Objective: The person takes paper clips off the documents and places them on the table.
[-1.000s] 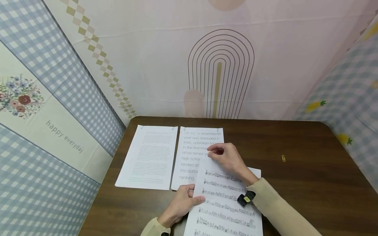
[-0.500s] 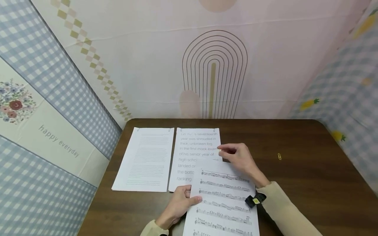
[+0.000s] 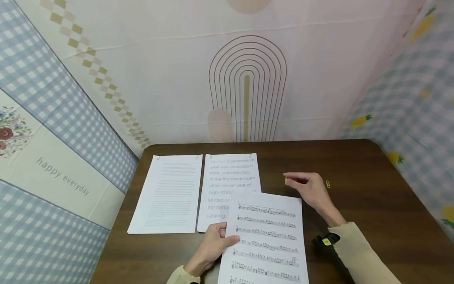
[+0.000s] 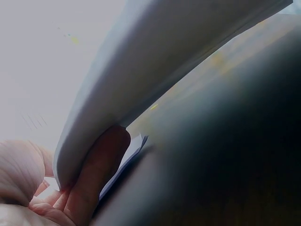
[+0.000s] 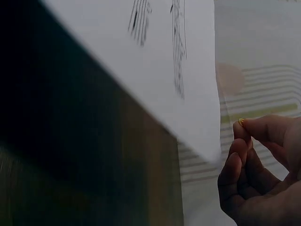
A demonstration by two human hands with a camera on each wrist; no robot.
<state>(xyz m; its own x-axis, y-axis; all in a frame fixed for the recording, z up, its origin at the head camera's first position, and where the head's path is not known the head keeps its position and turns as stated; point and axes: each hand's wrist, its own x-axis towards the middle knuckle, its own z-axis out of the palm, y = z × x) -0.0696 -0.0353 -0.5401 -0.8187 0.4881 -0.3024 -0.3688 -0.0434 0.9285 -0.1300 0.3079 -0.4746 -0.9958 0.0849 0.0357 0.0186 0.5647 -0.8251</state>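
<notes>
My left hand [image 3: 213, 245] grips the left edge of a stack of sheet music [image 3: 266, 236], thumb on top and fingers underneath. In the left wrist view the stack [image 4: 141, 56] is lifted and tilted, with the fingers [image 4: 96, 174] behind it. To the right of the sheets, my right hand [image 3: 313, 191] pinches a small yellow paper clip [image 5: 241, 122] between thumb and index finger, apart from the paper. A second yellow paper clip [image 3: 328, 184] lies on the table just beyond that hand.
Two clipped stacks lie side by side on the wooden table [image 3: 159, 256]: a small-print document [image 3: 166, 197] at left and a large-print document [image 3: 230, 173] beside it. The sheet music overlaps the large-print one. A patterned cloth [image 3: 170, 71] hangs behind the table.
My right hand has moved right, from above the top of the sheet music to beside its right corner, with the paper clip. The left hand keeps its grip. The head view has shifted slightly.
</notes>
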